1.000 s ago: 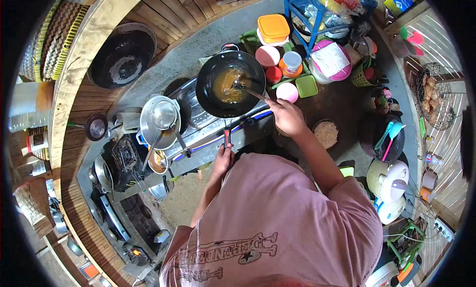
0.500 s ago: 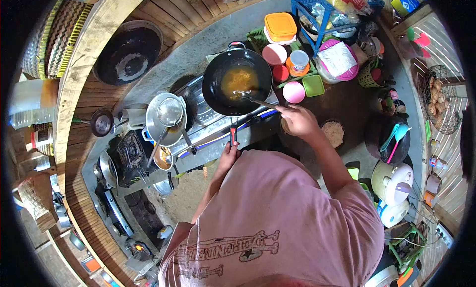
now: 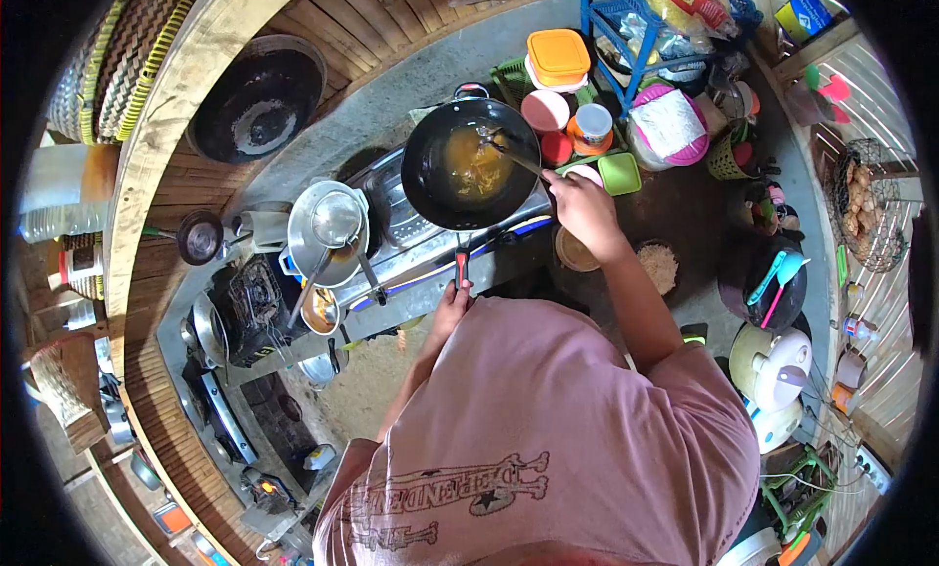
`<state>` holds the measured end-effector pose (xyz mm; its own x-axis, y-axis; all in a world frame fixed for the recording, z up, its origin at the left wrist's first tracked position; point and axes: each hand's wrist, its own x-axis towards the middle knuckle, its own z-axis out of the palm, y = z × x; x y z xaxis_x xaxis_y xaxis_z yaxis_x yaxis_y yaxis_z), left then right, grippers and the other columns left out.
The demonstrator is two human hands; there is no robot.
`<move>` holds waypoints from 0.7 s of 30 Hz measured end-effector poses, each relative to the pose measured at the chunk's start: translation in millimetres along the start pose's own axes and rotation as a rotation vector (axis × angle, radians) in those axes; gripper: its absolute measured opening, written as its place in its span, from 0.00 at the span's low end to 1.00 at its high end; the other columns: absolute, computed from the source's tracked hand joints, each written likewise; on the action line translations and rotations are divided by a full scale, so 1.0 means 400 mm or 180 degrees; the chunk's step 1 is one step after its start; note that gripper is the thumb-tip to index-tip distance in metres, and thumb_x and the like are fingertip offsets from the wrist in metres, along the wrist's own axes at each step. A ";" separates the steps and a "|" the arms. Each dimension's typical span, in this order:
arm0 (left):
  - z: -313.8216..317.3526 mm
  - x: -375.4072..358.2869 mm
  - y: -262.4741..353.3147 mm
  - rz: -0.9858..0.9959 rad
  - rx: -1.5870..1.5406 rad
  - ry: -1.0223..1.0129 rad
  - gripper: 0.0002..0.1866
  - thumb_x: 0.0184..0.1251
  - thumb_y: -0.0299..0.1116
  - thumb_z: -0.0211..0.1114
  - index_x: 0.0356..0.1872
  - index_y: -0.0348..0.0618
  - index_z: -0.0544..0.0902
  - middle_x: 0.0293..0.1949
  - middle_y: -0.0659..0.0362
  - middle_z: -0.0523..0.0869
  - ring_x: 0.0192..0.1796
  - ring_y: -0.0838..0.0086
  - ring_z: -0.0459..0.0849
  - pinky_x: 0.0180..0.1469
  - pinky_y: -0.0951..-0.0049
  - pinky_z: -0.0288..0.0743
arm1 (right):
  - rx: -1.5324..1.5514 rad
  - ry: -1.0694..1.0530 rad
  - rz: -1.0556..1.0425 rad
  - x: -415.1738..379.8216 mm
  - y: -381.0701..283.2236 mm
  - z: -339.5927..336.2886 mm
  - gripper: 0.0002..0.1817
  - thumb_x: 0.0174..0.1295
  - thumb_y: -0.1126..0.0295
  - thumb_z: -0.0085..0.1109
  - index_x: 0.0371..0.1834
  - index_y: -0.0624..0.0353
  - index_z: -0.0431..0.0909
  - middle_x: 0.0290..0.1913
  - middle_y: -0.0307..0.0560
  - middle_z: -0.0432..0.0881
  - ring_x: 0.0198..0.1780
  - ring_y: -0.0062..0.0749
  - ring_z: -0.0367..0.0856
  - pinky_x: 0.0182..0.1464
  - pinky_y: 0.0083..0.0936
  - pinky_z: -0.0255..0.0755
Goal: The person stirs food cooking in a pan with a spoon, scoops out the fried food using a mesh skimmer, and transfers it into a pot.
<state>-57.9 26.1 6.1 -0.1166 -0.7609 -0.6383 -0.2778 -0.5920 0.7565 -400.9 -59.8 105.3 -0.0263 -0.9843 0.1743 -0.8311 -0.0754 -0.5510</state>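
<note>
My left hand (image 3: 452,308) is closed on the red-and-black handle (image 3: 462,265) of a black wok (image 3: 425,175), which stands on a metal gas stove (image 3: 399,219). Orange-yellow food in liquid (image 3: 477,167) lies in the middle of the wok. In my right hand (image 3: 584,209), held over the wok's right side, is a cooking spatula (image 3: 518,158). Its working end dips into the far right part of the food, and its exact shape is hard to make out. Left of the wok, a strainer (image 3: 335,220) rests across a light-coloured pot (image 3: 301,206).
Lidded containers (image 3: 558,57) and a green one (image 3: 619,173) crowd the wok's right side. A blue rack (image 3: 641,52) stands behind them. Right of my arm are a bowl of pale grains (image 3: 657,265) and a rice cooker (image 3: 773,361). A second wok (image 3: 256,101) hangs at the upper left.
My right hand has moved up a little, and the spatula's end has gone from the near side of the food to the far right. My left hand keeps its grip.
</note>
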 end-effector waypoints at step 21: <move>0.024 -0.015 0.016 -0.0085 -0.0391 -0.0136 0.19 0.80 0.50 0.54 0.52 0.44 0.75 0.21 0.66 0.72 0.22 0.81 0.67 0.25 0.75 0.59 | -0.0083 -0.0194 -0.0111 -0.001 -0.029 0.015 0.21 0.63 0.74 0.51 0.60 0.53 0.80 0.38 0.52 0.84 0.37 0.49 0.85 0.38 0.44 0.79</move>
<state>-68.0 29.5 13.5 -0.1520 -0.7341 -0.6618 -0.1628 -0.6419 0.7493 -387.8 -59.4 106.6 0.0360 -0.9891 0.1426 -0.8452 -0.1063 -0.5238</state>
